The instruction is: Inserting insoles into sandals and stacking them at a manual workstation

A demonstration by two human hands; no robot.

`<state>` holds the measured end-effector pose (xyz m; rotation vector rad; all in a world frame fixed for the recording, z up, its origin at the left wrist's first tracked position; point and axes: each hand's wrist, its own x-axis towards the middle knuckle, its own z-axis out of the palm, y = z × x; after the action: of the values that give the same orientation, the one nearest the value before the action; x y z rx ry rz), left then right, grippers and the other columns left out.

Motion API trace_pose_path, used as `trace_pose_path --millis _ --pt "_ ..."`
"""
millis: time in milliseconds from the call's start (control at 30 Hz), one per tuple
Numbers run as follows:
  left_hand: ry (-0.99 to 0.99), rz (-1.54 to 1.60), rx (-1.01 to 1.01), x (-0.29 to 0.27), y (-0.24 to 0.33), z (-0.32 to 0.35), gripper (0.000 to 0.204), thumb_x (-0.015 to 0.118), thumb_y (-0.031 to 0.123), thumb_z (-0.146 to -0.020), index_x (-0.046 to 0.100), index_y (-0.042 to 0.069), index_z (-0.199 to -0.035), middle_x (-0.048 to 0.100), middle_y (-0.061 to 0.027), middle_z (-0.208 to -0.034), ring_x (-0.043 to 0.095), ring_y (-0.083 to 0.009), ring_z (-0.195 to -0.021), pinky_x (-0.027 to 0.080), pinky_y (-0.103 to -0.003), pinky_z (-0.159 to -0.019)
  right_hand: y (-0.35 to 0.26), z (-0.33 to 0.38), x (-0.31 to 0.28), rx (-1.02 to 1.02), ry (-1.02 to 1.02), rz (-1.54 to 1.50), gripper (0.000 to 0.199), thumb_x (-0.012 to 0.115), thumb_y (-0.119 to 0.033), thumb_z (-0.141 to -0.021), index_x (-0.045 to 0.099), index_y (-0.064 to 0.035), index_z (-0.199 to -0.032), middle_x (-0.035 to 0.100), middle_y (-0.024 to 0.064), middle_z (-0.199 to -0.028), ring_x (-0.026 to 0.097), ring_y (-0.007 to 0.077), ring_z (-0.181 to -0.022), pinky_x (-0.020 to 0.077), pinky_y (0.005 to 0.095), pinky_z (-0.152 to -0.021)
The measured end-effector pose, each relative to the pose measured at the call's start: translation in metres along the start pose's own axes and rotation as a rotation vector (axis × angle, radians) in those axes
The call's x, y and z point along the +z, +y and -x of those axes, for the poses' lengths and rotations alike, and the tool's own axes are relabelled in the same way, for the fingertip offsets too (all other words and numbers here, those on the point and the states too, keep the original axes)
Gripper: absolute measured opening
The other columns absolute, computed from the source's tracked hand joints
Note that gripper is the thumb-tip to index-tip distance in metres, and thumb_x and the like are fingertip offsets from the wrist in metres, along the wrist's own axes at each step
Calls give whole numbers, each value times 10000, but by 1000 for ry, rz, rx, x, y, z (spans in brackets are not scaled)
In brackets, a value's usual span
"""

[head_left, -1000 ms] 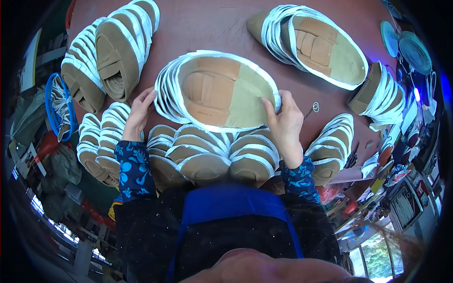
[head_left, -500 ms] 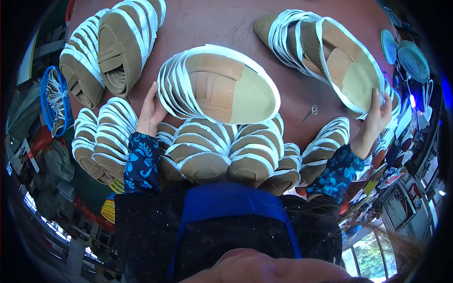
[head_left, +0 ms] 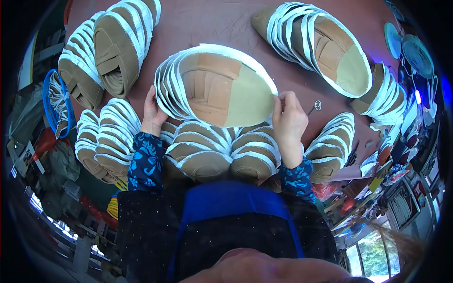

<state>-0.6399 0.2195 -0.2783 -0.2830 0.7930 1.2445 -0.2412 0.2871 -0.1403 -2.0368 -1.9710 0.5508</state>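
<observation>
A nested stack of brown shoe uppers (head_left: 252,96) with white-taped edges lies in front of me, insides facing up, tan and pale yellow lining showing. My left hand (head_left: 154,112) is closed round the stack's left side, the thumb up along the white edges. With the fingertips of my right hand (head_left: 290,118) I pinch the right rim of the uppermost upper. A similar nested stack of uppers (head_left: 351,63) rests untouched at the far right. Below my hands, more stacked uppers (head_left: 206,162) line the table's near edge, partly covered by the held stack.
The reddish-brown table (head_left: 207,23) carries further upper stacks (head_left: 115,59) at far left and a small coiled metal piece (head_left: 317,105) right of my right hand. A blue basket (head_left: 47,104) stands left, fans (head_left: 417,54) at right, and cluttered shelving (head_left: 401,203) at lower right.
My right hand has let go of the far-right stack and moved left to the rim of the middle stack. My left hand has stayed on that stack.
</observation>
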Motion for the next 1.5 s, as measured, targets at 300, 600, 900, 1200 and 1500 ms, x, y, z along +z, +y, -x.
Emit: trace_pose_path --millis 300,600,900,1200,1500 --pt "22 -15 -2 0 -5 -3 415 681 334 -1020 671 23 -1294 747 -129 -1238 718 -284 -1131 545 -473 -1065 27 -14 -6 260 -177 -677 171 704 -165 -1014 690 -27 -1115 665 -10 -910 571 62 -816 485 261 -763" --pt "-4 2 -1 -23 -2 -8 608 663 441 -1013 578 31 -1455 612 -269 -1428 674 -376 -1227 567 -511 -1053 46 -41 -59 375 172 -1041 217 663 -123 -1049 684 15 -1215 727 23 -1065 655 68 -905 514 215 -802" --pt "93 -40 77 2 -13 -4 393 704 338 -1006 684 38 -1259 754 -100 -1211 712 -245 -1121 539 -427 -1064 9 -8 52 318 36 -703 232 724 -156 -974 675 0 -1138 700 96 -930 666 171 -898 531 329 -840" --pt "87 -69 111 -3 -15 -1 420 664 357 -1023 668 40 -1298 747 -109 -1241 709 -252 -1148 537 -438 -1079 -7 -5 28 150 -55 -455 224 771 -109 -901 639 12 -1035 676 191 -1120 650 360 -1023 524 416 -895" --pt "-77 -76 79 9 -15 -8 495 630 417 -1039 648 41 -1359 686 -113 -1384 650 -290 -1260 480 -486 -1144 7 -3 -21 239 24 -734 218 748 -90 -959 664 -1 -1140 743 117 -1058 689 146 -962 545 309 -858"
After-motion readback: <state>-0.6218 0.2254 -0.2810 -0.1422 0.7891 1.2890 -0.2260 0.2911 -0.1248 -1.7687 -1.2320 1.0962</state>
